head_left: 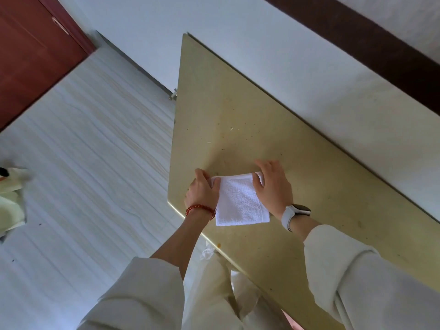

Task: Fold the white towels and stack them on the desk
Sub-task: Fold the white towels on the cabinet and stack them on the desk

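A small white towel (240, 201), folded into a rectangle, lies on the yellowish desk (238, 115) near its front corner. My left hand (202, 191), with a red bead bracelet at the wrist, pinches the towel's far left corner between thumb and fingers. My right hand (272, 186), with a white watch on the wrist, grips the towel's far right corner, thumb on top of the cloth. The far edge of the towel is partly hidden by both hands. Only this one towel is in view.
The desk stands against a white wall (262, 55) on its far side. Pale striped floor (95, 151) spreads to the left. A red-brown door (28, 55) is at top left. Pale cloth (12, 203) lies at the left edge.
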{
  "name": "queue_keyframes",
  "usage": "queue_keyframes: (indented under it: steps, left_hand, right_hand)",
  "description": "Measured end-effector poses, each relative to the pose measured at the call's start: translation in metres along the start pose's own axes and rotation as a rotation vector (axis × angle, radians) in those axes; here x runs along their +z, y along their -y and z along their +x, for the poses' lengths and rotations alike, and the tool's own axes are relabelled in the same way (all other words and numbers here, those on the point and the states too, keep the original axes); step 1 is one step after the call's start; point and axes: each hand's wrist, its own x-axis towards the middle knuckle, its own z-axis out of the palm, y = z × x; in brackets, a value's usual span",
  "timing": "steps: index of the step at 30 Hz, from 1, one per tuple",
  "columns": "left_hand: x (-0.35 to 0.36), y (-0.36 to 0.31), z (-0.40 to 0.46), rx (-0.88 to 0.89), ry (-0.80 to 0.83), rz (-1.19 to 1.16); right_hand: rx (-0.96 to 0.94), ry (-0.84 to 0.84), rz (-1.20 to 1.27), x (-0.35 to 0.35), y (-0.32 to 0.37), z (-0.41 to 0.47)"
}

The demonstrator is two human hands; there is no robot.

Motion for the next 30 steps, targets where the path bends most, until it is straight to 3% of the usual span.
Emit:
queue_keyframes:
  steps: [3, 5, 9, 12, 17, 26, 30]
  left_hand:
    - [0.001, 0.009, -0.006, 0.096, -0.022, -0.057]
    - [0.003, 0.019, -0.017, 0.22, -0.115, -0.097]
    - [0.007, 0.048, -0.033, 0.611, -0.276, 0.104]
    - [0.009, 0.063, -0.042, 0.81, -0.156, 0.391]
    - [0.014, 0.066, -0.035, 0.734, 0.044, 0.67]
    - [0.017, 0.068, -0.035, 0.664, 0.093, 0.758]
    - [0.009, 0.064, -0.036, 0.695, 0.074, 0.727]
  right_hand:
    - [-0.323, -0.048, -0.233, -0.001, -0.002, -0.019]
    - [-0.49, 0.013, -0.301, 0.008, -0.001, -0.035]
    - [-0.524, 0.212, -0.434, 0.029, 0.001, -0.042]
    - [-0.491, 0.273, -0.46, 0.037, -0.005, -0.036]
    - [-0.496, 0.276, -0.454, 0.042, -0.01, -0.035]
    - [-0.51, 0.259, -0.35, 0.035, -0.008, -0.033]
    - [-0.278, 0.061, -0.12, 0.012, -0.005, -0.041]
